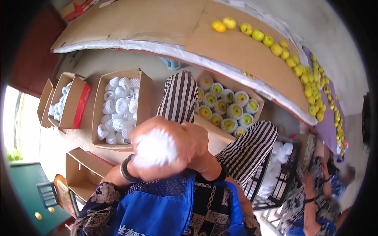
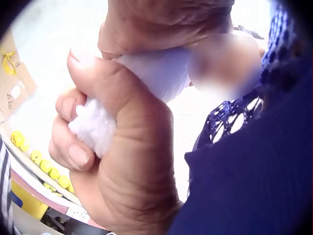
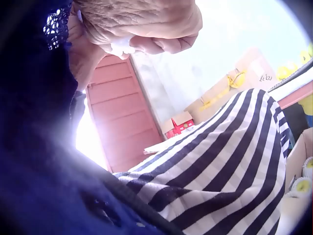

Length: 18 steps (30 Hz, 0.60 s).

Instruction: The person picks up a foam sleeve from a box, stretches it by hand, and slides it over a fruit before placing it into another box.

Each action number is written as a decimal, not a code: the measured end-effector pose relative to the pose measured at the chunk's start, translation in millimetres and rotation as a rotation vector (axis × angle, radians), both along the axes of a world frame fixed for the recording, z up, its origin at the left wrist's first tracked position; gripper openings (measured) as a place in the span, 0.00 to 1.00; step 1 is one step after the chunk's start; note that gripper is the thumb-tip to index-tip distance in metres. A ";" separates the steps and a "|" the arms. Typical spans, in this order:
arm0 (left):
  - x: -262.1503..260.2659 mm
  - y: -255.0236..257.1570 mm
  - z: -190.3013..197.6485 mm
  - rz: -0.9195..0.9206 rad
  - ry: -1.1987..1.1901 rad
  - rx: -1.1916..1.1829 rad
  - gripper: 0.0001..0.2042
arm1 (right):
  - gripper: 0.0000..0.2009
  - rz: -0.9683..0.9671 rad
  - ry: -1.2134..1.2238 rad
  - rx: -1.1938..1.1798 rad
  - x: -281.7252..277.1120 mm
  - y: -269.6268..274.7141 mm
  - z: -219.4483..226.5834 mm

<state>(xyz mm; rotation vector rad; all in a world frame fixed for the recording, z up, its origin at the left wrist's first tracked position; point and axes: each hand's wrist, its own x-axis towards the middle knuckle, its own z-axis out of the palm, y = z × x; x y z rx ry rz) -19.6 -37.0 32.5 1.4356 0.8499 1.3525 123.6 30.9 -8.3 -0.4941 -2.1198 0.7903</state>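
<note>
Both hands come together in front of the chest around a white, soft, crinkled bundle (image 1: 155,148). My left hand (image 2: 132,127) curls its fingers and thumb round it, and white tufts (image 2: 93,126) poke out between the fingers in the left wrist view. Close against it, my right hand (image 1: 195,143) also grips the white bundle from the other side. More of the white shows between the two hands in the left wrist view. Whether anything is inside the white bundle, I cannot tell.
A carton of white foam net sleeves (image 1: 145,98) stands ahead to the left. Between the striped knees (image 1: 179,94) sits a carton (image 1: 216,131) of green-yellow fruit in foam nets. Loose fruit (image 1: 277,49) lines the cardboard-covered table (image 1: 240,47). A black crate (image 1: 289,177) stands at the right.
</note>
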 end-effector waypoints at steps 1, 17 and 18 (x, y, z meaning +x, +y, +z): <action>8.3 1.8 4.0 0.108 -0.130 -0.111 0.14 | 0.18 0.001 0.035 0.040 1.8 0.4 -9.4; 19.6 -1.0 9.0 0.265 0.219 0.263 0.19 | 0.22 0.315 -0.075 -0.391 12.8 -0.3 -6.4; 22.1 -2.3 12.8 0.260 0.243 0.268 0.19 | 0.22 0.323 -0.064 -0.415 15.7 -2.2 -6.5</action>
